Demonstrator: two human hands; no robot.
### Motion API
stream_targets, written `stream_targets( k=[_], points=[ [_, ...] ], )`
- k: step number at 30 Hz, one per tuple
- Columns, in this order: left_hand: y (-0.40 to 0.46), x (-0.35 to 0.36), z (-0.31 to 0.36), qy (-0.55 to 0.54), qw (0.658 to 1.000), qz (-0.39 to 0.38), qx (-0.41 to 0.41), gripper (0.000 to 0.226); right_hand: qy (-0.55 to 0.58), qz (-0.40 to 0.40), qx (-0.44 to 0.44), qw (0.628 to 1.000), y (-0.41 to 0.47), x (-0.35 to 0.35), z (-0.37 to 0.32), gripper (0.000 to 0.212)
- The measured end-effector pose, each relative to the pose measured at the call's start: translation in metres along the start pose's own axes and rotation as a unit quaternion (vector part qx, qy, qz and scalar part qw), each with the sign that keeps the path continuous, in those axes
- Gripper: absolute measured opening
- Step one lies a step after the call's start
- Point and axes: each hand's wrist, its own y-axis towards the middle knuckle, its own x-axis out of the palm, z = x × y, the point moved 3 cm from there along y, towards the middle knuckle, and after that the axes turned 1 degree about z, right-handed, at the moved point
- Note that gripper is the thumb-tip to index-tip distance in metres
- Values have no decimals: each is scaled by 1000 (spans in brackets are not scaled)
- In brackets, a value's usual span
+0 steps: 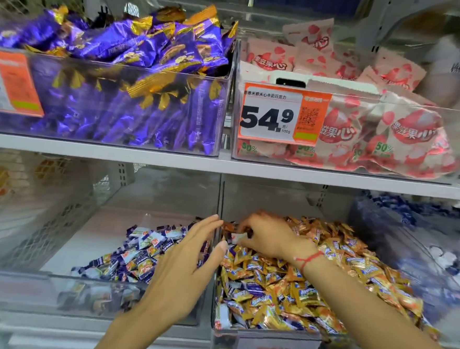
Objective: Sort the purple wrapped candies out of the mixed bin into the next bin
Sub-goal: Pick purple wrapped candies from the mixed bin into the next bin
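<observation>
Pinching one purple wrapped candy (pixel 237 237) mid-frame, right hand (pixel 266 238) over orange-heavy clear mixed bin (pixel 266 340); left hand (pixel 187 256) spread. Lower-left clear plastic bin (pixel 25 282) part-filled; purple ones remain.

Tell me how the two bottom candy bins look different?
The left bin holds mostly purple and white candies, while the right bin is mostly orange and gold candies with a few purple ones. The left bin is sparse, its floor bare at the back; the right bin is heaped. The left hand hovers open over the left bin; the right hand pinches a candy in the right. Both bins are clear plastic.
</observation>
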Motion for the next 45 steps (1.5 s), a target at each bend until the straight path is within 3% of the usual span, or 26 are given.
stream_targets(
  k=[3,4,7,10,14,15,16,18,20,21,23,25,28,30,33,34,39,45],
  points=[
    [2,-2,3,-2,999,47,-4,46,147,74,39,986,-26,-24,5,24],
    [2,-3,6,-4,998,67,2,44,245,91,55,964,-38,-33,6,21],
    [5,-4,15,-48,994,96,9,51,513,84,55,853,-72,-53,-9,20],
    [6,0,22,-118,988,96,3,45,586,80,32,806,-85,-57,-30,24],
    [1,0,34,-186,973,132,28,18,585,85,28,806,-89,-58,-38,16],
    [0,-1,36,-203,969,139,32,16,564,72,22,823,-91,-57,-34,18],
    [0,-2,36,-220,965,141,32,16,503,50,14,863,-92,-54,-29,21],
    [0,-4,35,-240,961,134,18,17,286,-34,-5,958,-95,-37,-23,32],
    [0,-6,30,-236,963,127,3,16,127,-95,-18,987,-97,-19,-23,38],
    [1,-8,27,-223,967,125,-5,15,112,-103,-23,988,-97,-16,-23,36],
    [1,-10,22,-206,970,124,-22,15,146,-111,-37,982,-96,-18,-22,29],
    [1,-13,18,-215,968,122,-44,16,209,-98,-28,973,-94,-25,-17,39],
    [2,-14,14,-213,967,118,-71,18,311,-7,6,950,-94,-39,-6,35],
    [1,-14,15,-197,972,112,-64,19,432,47,31,900,-96,-48,-9,19],
    [1,-14,20,-179,978,98,-39,22,615,74,30,784,-97,-58,-30,21],
    [1,-13,21,-179,979,94,-33,24,636,86,37,766,-95,-58,-38,22],
    [-1,-10,29,-198,973,112,-41,28,638,168,73,748,-84,-51,-66,16],
    [-2,-13,24,-137,980,142,-24,32,548,103,40,829,-85,-41,-63,12]
  ],
)
